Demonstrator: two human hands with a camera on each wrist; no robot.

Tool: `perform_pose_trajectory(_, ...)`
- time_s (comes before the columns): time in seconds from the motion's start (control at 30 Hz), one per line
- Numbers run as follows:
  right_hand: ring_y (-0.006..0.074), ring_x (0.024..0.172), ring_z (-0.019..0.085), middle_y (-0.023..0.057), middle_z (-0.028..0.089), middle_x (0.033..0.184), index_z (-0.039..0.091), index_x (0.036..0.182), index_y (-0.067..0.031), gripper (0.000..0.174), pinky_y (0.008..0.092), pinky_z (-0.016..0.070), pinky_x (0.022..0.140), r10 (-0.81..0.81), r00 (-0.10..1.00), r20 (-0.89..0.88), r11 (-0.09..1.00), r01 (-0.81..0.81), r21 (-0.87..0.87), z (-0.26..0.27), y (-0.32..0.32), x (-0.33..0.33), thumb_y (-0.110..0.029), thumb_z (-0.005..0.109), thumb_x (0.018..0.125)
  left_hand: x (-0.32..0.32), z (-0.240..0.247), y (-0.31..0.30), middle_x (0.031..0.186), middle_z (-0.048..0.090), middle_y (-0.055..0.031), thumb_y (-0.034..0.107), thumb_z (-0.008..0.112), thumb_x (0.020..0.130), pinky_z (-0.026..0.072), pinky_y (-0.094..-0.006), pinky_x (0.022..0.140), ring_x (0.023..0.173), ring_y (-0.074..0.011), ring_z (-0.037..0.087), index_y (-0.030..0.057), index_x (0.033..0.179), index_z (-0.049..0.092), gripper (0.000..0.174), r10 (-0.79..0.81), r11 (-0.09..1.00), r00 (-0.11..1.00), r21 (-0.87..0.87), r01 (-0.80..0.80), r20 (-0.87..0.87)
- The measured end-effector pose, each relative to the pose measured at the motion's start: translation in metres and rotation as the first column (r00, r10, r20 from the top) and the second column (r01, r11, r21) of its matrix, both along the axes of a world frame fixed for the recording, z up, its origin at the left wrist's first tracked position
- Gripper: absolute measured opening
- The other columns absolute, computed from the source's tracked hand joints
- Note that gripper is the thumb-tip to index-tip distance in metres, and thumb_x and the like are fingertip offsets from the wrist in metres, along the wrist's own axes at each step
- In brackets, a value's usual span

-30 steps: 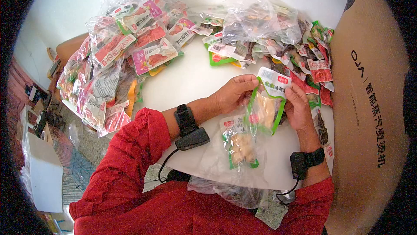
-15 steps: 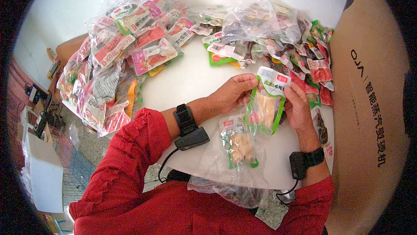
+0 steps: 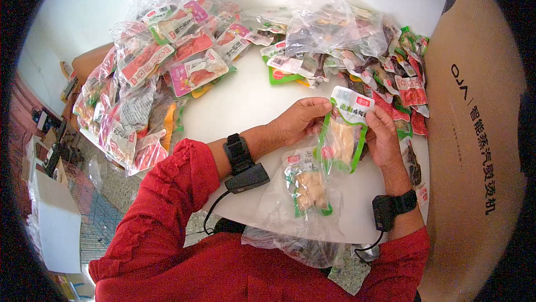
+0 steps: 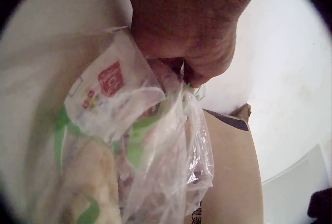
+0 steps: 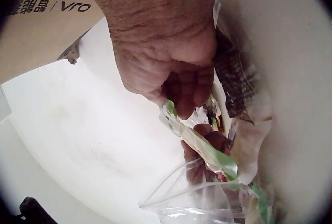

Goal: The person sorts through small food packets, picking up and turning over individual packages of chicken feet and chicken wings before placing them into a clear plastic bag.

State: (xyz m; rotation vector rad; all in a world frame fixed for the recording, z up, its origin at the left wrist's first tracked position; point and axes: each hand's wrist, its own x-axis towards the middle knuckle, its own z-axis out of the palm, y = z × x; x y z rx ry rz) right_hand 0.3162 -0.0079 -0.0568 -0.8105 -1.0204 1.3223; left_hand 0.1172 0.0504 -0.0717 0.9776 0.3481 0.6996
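Two hands hold one green-edged snack packet [image 3: 341, 134] just above the white table [image 3: 245, 101], in front of the person.

A loose heap of packets [image 3: 145, 73] lies at the left. The left hand [image 3: 298, 118] pinches the packet's upper left edge, with thin clear bag film [image 4: 181, 167] gathered under its fingers. The right hand [image 3: 382, 137] curls its fingers round the packet's right edge. A second packet [image 3: 308, 182] lies flat just below, and a cardboard box [image 3: 480, 134] stands at the far right. The packet looks light and soft, a glossy pouch over a firmer lump, so it is likely to slip and flop. The flat sealed borders at the top and sides seem the surest places to pinch it.
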Motion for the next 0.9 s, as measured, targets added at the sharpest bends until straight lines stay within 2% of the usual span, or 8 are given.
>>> perform_pose_trajectory(0.2,0.0119,0.085,0.054,0.0027,0.058,0.095,0.055,0.099,-0.0036,0.022,0.0263,0.0409,0.08,-0.014,0.998,0.064,1.0,0.013,0.014,-0.002,0.001,0.001,-0.018,0.053,0.083,0.0,-0.002,0.001,0.078,0.059,0.0015,0.025,0.049,0.086,0.0369,-0.0155,0.045,0.055,-0.003,0.048,0.0072,0.089,0.058,0.02,0.008,1.0,1.0,0.001,-0.008,0.019)
perform_pose_trajectory(0.4,0.0118,0.086,0.053,0.0028,0.059,0.094,0.056,0.1,-0.0037,0.022,0.026,0.0405,0.08,-0.014,0.998,0.058,1.0,0.013,0.016,0.0,0.0,-0.001,-0.018,0.052,0.083,0.004,-0.005,0.001,0.083,0.06,-0.0028,0.023,0.05,0.085,0.0464,-0.0222,0.062,0.069,-0.0095,0.056,0.0038,0.092,0.057,0.022,0.014,1.0,1.0,0.011,-0.014,-0.013)
perform_pose_trajectory(0.47,0.0109,0.083,0.053,0.0018,0.057,0.092,0.054,0.101,-0.0035,0.023,0.0255,0.0426,0.076,-0.047,0.996,0.08,0.999,0.045,0.027,-0.002,0.001,-0.001,-0.017,0.051,0.083,0.004,-0.002,-0.002,0.084,0.06,-0.0038,0.023,0.05,0.085,0.0474,-0.0257,0.07,0.076,-0.0123,0.057,0.0026,0.093,0.056,0.023,-0.013,1.0,0.995,0.01,0.014,-0.098)
perform_pose_trajectory(0.6,0.0096,0.077,0.052,0.0012,0.055,0.087,0.048,0.109,-0.0044,0.03,0.024,0.0442,0.068,-0.017,0.994,0.107,0.999,0.012,0.051,0.003,0.0,-0.004,-0.018,0.052,0.083,0.005,-0.007,0.0,0.084,0.06,-0.0038,0.022,0.05,0.085,0.0478,-0.0254,0.07,0.075,-0.0118,0.057,0.003,0.091,0.056,0.021,0.028,1.0,0.991,-0.003,-0.029,-0.133)
perform_pose_trajectory(0.7,0.0088,0.071,0.05,0.0028,0.051,0.084,0.04,0.115,-0.0054,0.038,0.0223,0.0442,0.062,-0.143,0.95,0.276,0.98,0.098,0.172,0.001,-0.001,-0.005,-0.02,0.052,0.082,0.0,-0.004,0.002,0.084,0.06,-0.0044,0.022,0.049,0.085,0.0478,-0.0253,0.07,0.075,-0.0122,0.058,0.0035,0.09,0.056,0.02,0.093,0.995,0.985,-0.024,-0.098,-0.145)
perform_pose_trajectory(0.77,0.0086,0.068,0.049,0.0052,0.05,0.085,0.036,0.118,-0.0062,0.041,0.0214,0.0433,0.06,-0.304,0.835,0.46,0.925,0.143,0.352,0.001,-0.004,-0.013,-0.022,0.052,0.083,-0.001,-0.004,0.003,0.083,0.06,-0.0047,0.022,0.049,0.086,0.0485,-0.0254,0.069,0.075,-0.0128,0.058,0.0034,0.089,0.056,0.02,0.21,0.976,0.956,-0.006,-0.216,-0.205)
perform_pose_trajectory(0.83,0.0118,0.07,0.051,0.0083,0.05,0.09,0.041,0.114,-0.0042,0.037,0.0241,0.0438,0.063,-0.278,0.777,0.564,0.94,0.1,0.326,0.004,-0.006,-0.01,-0.02,0.051,0.082,0.002,-0.009,0.006,0.084,0.059,-0.0051,0.023,0.048,0.086,0.0479,-0.0247,0.064,0.072,-0.0121,0.057,0.0033,0.09,0.055,0.021,0.224,0.974,0.969,-0.013,-0.227,-0.105)
perform_pose_trajectory(0.9,0.0181,0.077,0.052,0.0103,0.051,0.093,0.047,0.109,-0.0032,0.033,0.0281,0.0438,0.069,-0.444,0.404,0.8,0.837,-0.131,0.531,0.005,-0.004,-0.008,-0.018,0.052,0.08,0.005,-0.005,0.002,0.085,0.059,-0.0056,0.023,0.047,0.087,0.0472,-0.0239,0.06,0.07,-0.0114,0.056,0.0031,0.091,0.055,0.022,0.236,0.972,0.972,-0.022,-0.236,-0.006)
